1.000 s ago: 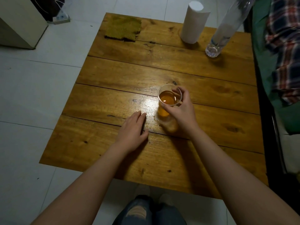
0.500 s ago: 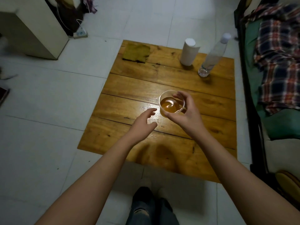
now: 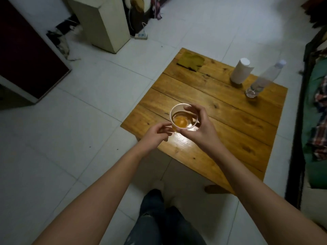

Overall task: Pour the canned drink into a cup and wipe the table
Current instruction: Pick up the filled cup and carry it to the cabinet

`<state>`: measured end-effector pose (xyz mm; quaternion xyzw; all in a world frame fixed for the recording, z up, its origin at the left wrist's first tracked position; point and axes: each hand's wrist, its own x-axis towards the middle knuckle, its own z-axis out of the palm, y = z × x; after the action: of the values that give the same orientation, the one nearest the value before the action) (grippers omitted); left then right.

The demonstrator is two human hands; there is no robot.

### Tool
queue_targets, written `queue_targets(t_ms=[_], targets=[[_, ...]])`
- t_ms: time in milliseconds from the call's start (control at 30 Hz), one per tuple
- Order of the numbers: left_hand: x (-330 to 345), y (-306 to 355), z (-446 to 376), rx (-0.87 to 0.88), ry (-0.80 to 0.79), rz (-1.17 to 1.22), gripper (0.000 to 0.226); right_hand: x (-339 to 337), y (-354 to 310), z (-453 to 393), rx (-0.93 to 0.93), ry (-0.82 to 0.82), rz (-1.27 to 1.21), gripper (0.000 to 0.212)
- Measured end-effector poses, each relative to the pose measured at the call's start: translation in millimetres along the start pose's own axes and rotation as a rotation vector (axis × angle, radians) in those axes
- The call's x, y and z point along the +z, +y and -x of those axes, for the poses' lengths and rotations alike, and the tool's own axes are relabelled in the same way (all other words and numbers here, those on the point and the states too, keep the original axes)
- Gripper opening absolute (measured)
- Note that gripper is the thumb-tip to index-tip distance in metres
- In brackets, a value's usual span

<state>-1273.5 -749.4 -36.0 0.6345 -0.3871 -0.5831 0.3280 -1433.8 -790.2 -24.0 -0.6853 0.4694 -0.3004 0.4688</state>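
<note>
Currently, the right hand (image 3: 200, 129) holds the clear plastic cup (image 3: 184, 119) by its rim and side, fingers curled round it, above the near left part of the square wooden plank table (image 3: 221, 110). The cup contains a shallow layer of amber liquid. The left hand (image 3: 155, 134) sits just beside the cup at its lower left, fingers loosely curled; whether they touch it cannot be determined. On the table's far edge lie a flat olive-green cloth (image 3: 191, 61), an upright white paper roll (image 3: 241, 70) and a clear plastic bottle (image 3: 263, 80).
</note>
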Motion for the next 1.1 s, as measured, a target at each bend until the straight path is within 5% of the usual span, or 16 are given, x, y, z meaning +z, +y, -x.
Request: queue_targets(t_ms=[533,1100], targets=[[-117,-66,129,-0.098,0.403,0.404,0.044,149,-79,14,-0.185,-0.400,-0.036,0.076],[-240,-134,224,-0.129,0.642,0.484,0.037,306,-146,36,-0.280,-0.638,-0.011,0.077]])
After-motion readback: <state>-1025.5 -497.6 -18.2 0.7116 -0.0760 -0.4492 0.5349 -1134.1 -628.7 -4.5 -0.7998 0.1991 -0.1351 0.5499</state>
